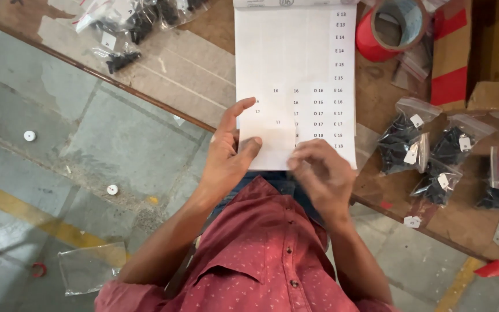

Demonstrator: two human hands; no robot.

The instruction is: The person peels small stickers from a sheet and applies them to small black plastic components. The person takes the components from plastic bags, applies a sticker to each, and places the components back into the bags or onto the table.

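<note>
A white sheet of small printed stickers (pixel 295 58) lies on the brown table, its near end over the table's edge. My left hand (pixel 229 147) grips the sheet's near left corner, thumb on top and fingers spread. My right hand (pixel 319 170) rests curled on the sheet's near right part, fingertips pinched at its surface; whether a sticker is between them is hidden.
Several clear bags of small black parts (pixel 434 156) lie to the right, more bags (pixel 128 23) at the far left. A roll of red tape (pixel 391 29) and cardboard box (pixel 480 52) sit at the back right. An empty plastic bag (pixel 88 268) lies on the floor.
</note>
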